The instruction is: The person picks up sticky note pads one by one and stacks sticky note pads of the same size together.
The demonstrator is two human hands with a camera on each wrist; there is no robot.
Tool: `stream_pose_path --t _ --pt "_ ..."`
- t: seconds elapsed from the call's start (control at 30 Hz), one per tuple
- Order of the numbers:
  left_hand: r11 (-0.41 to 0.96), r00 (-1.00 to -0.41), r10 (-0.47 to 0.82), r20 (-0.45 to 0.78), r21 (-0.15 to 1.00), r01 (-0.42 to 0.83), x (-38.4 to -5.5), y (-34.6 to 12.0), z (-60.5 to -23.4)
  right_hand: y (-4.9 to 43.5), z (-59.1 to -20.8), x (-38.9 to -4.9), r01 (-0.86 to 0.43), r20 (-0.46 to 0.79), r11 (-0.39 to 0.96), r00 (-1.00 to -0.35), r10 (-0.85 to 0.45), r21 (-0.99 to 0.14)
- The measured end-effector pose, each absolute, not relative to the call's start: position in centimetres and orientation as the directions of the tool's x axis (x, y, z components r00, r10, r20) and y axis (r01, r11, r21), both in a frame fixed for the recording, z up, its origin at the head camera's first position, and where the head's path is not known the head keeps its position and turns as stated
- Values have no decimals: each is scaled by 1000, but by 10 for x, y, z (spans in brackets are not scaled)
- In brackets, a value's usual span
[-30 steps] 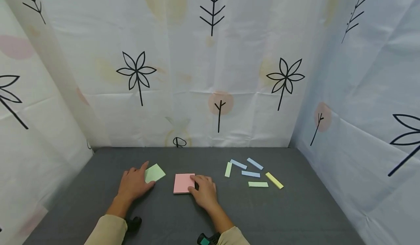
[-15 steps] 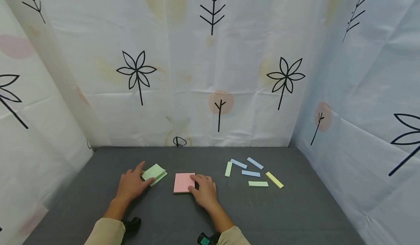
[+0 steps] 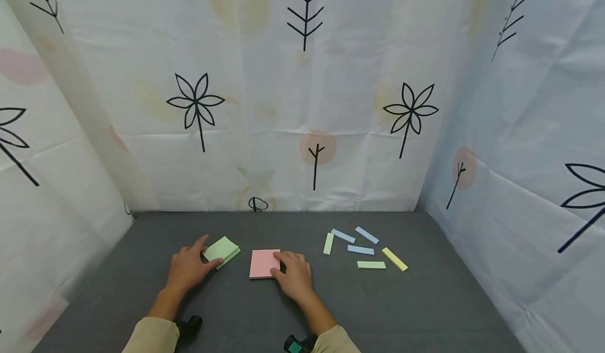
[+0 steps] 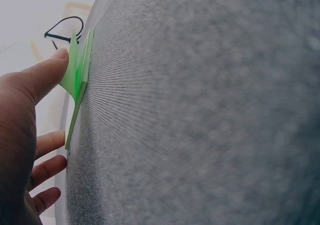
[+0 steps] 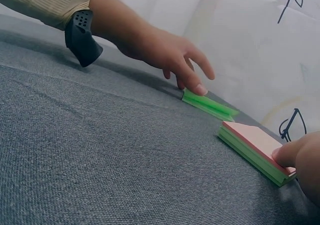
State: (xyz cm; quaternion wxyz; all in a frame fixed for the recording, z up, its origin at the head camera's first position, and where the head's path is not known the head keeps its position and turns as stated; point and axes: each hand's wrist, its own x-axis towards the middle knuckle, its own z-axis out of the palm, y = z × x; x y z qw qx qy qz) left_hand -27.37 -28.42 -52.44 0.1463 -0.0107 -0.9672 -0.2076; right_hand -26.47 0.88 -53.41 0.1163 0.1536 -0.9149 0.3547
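Observation:
My left hand (image 3: pixel 186 270) is at the left with its thumb against a light green sticky-note pad (image 3: pixel 221 248) on the cloth. In the left wrist view, the pad's upper leaf (image 4: pixel 71 70) stands raised in a narrow V, the thumb tip touching it. The index finger reaches past the pad's far side. To the right, my right hand (image 3: pixel 296 278) holds the right edge of a square sticky-note stack (image 3: pixel 261 262). Pink tops this stack and green layers show underneath in the right wrist view, where a fingertip (image 5: pixel 281 155) presses on the pink top.
Several narrow paper strips lie at the right: blue strips (image 3: pixel 361 250), green strips (image 3: pixel 371 265) and a yellow strip (image 3: pixel 395 259). All rests on a dark grey cloth (image 3: pixel 416 311). White patterned curtains (image 3: pixel 264 80) stand behind and at both sides. Each wrist wears a black device (image 3: pixel 189 325).
My left hand has shifted slightly left on the green pad, whose upper leaf now sits apart from the lower part. My right hand and the pink-topped stack stay where they were.

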Motion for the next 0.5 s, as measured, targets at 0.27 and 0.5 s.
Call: stream_pose_path --t 0.27,0.5 --pt "917 -960 -40 278 391 75 -272 -283 -524 10 -535 -264 -370 321 703 -924 -209 -607" --pt "918 -959 -50 280 390 66 -276 -281 -527 9 -534 -264 -371 331 707 -922 -203 -602"
